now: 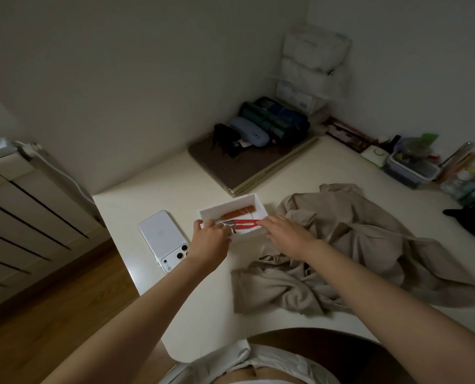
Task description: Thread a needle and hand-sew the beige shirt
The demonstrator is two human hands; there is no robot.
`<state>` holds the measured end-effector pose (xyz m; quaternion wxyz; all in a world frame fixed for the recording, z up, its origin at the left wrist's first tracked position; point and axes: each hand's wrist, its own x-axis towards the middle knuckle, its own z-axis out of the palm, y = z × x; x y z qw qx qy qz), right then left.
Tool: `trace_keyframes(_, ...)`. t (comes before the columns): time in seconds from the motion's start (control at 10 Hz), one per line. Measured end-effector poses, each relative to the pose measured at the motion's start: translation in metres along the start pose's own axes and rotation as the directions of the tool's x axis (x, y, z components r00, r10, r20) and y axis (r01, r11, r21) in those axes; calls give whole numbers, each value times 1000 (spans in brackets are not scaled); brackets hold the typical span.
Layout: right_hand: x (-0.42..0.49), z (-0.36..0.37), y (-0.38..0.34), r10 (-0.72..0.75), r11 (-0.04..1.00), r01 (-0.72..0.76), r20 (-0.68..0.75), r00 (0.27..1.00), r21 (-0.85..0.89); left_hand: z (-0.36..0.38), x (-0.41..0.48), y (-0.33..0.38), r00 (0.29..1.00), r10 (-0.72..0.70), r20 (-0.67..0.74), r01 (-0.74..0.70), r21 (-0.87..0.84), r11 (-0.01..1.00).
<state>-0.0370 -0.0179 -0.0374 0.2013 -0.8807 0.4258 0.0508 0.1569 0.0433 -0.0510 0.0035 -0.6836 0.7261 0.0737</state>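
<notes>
Both hands are at the small white box [260, 207], centre of frame, on the cream surface [203, 295].

1. Left hand [211, 235]: at the box's left end, thumb by the outer rim, fingers curled in toward the metal tip of the red snips [244, 224]. I cannot tell whether it grips anything.
2. Right hand [284, 234]: fingers straight and relaxed, with the fingertips at the red handle end of the snips by the box's right end. It holds nothing.
3. The box also holds an orange thread spool [237, 212], lying behind the snips.
4. Beige shirt [355, 245]: crumpled on the surface, right of centre, just beside the box and partly under the right forearm.
5. A white phone [161, 236] lies face down left of the box, near the left hand.
</notes>
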Motion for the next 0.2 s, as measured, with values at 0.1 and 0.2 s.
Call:
trace_keyframes(0.1, -4, -21, -1, -9, 999, 9, -9, 1000, 48, -5, 9, 5, 999, 1, 37, -2, 15, 1000)
trace_keyframes(0.2, 3, -44, 4, -2, 999, 1, -13, 1000, -44, -15, 22, 13, 996, -16, 82, 13, 36, 999)
